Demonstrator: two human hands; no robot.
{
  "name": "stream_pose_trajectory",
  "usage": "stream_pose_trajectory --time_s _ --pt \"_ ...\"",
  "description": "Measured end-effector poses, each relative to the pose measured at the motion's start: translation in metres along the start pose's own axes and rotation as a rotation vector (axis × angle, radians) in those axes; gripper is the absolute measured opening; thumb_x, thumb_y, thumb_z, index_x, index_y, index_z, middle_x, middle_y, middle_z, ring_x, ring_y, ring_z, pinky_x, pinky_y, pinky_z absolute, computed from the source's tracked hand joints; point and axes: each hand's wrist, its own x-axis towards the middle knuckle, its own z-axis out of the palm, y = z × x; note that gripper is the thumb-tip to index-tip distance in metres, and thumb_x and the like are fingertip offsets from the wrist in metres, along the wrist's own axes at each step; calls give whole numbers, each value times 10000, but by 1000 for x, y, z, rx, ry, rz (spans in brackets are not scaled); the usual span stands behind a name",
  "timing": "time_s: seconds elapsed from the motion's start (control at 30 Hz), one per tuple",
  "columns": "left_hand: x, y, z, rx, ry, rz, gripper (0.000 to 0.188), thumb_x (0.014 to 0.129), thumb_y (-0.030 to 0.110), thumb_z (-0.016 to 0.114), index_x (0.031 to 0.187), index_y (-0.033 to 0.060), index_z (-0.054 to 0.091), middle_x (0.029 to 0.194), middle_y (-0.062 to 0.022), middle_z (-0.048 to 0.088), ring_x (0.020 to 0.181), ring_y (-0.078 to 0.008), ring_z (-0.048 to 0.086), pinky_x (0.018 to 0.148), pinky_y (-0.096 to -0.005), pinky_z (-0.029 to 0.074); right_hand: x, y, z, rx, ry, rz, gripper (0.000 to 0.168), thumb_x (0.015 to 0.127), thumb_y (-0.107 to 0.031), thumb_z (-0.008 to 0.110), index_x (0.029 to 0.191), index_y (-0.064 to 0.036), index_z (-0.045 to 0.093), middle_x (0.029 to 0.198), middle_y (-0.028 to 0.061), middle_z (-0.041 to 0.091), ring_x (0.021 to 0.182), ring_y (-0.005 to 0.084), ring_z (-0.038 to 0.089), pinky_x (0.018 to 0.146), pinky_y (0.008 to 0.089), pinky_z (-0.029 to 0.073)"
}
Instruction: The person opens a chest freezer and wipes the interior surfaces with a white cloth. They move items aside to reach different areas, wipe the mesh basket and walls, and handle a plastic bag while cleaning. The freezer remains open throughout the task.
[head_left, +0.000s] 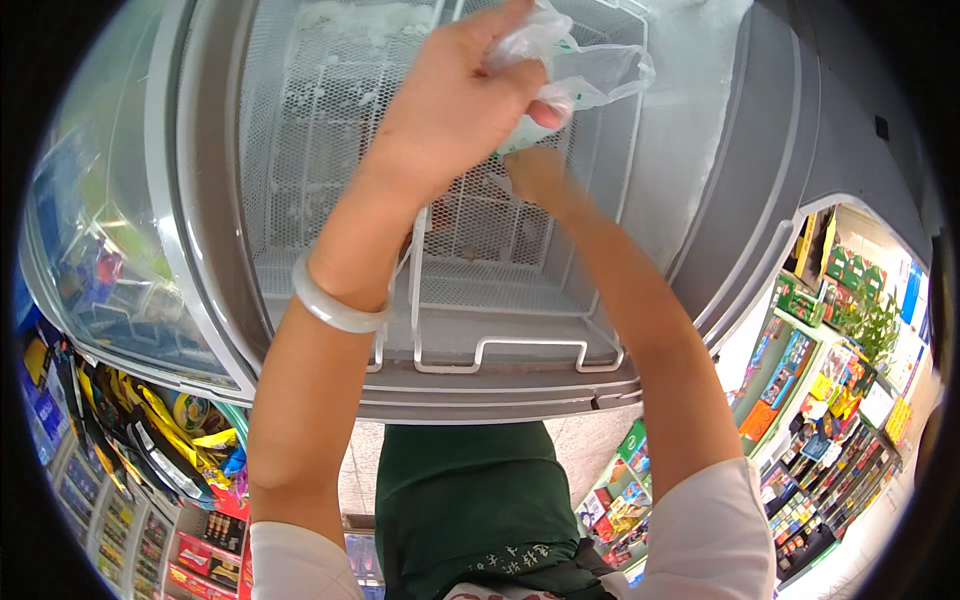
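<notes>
My left hand (457, 105), with a pale bangle (341, 311) on its wrist, grips a crumpled clear plastic bag (611, 71) with small green marks. The bag's loose part hangs out to the right of the fingers. Lower down, my right hand (536, 176) reaches over the right-hand white wire basket (517, 289), just below the bag. It looks curled and slightly blurred; its fingertips are hidden, so I cannot tell what it holds. Both hands are above the inside of a chest freezer, whose front rim (502, 401) runs before me. Frost (360, 22) whitens the far part of the left wire basket (330, 150).
A curved glass lid (112, 247) covers the freezer's left part, with packages beneath it. Bent wire handles (532, 341) rise at the baskets' front. Yellow and black packets (150, 420) stand at lower left. Stocked shelves (810, 450) line the right. A green apron (472, 487) hangs before me.
</notes>
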Motion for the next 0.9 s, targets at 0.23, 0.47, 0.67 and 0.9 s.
stream_pose_trajectory --time_s 0.23,0.47,0.67,0.9 --pt "3 14 14 62 93 -82 533 860 -2 507 1344 -84 300 1004 -109 590 779 -141 597 655 -250 514 -15 -65 28 104 -400 -272 140 745 -122 614 866 -72 665 848 128 664 796 293 643 688 417 503" --pt "3 14 11 111 83 -80 529 852 -5 512 1334 -90 314 961 -101 600 758 -136 593 649 -244 507 18 7 41 -40 -83 -142 174 797 -157 539 811 -45 671 793 144 654 772 304 646 690 416 515" --pt "-1 23 14 138 101 -118 535 852 5 517 1333 -97 308 922 -100 608 730 -136 596 650 -239 505 -21 -32 63 -23 -229 -456 120 767 -109 562 767 -38 659 757 133 648 755 287 642 670 386 512" --pt "-8 25 11 83 60 -82 543 853 7 515 1336 -104 294 911 -108 612 724 -138 600 655 -241 509 -6 -20 54 -24 -274 -351 107 792 -108 562 759 -98 664 815 74 668 753 248 656 629 381 525"
